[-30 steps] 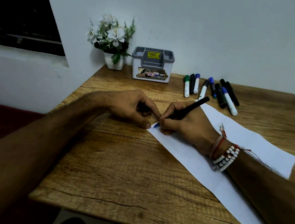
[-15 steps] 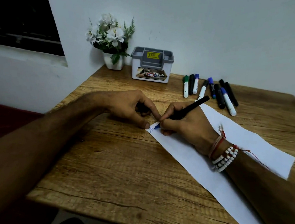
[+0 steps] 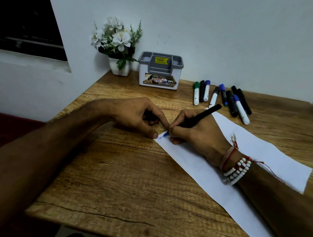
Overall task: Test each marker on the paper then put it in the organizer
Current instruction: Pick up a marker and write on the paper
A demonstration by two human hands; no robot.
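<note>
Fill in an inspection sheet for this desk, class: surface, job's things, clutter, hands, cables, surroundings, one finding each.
Surface: brown wood-grain table, bare in front.
Job's things: long white paper strip lies diagonally, blue scribble at its near corner; black marker with blue tip writing on it; grey-and-white plastic organizer at the back, no markers seen in it; loose capped markers lying beside it.
Clutter: white flowers in a small white pot, back corner.
Hands: right hand grips the marker; left hand presses the paper's corner, fingers curled.
Cables: nothing seen.
Surroundings: pale wall, dark window at left.
</note>
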